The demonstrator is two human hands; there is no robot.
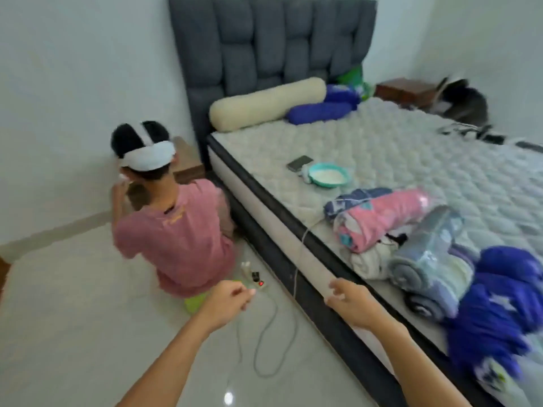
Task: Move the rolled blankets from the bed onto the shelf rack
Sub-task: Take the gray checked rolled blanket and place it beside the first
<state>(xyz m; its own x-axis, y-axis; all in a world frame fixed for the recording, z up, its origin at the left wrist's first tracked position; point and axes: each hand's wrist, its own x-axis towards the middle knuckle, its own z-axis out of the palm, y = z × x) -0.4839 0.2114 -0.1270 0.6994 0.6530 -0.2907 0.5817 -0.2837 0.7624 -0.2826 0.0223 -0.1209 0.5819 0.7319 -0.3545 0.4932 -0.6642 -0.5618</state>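
Several rolled blankets lie near the bed's [411, 160] near edge at right: a pink one [382, 221], a grey-blue one in clear wrap [429, 259], a white one [367, 262] under them and a bright blue one [499, 306]. My left hand [229, 301] hangs over the floor, fingers loosely curled, holding nothing. My right hand [349, 301] reaches toward the mattress edge, just left of the grey-blue roll, fingers apart and empty. No shelf rack is in view.
A person in a pink shirt [176, 236] crouches on the floor beside the bed. A power strip [254, 276] with cables lies on the tiles. On the mattress sit a teal bowl [327, 174], a phone [299, 163], a cream bolster [264, 104] and blue pillows [320, 111].
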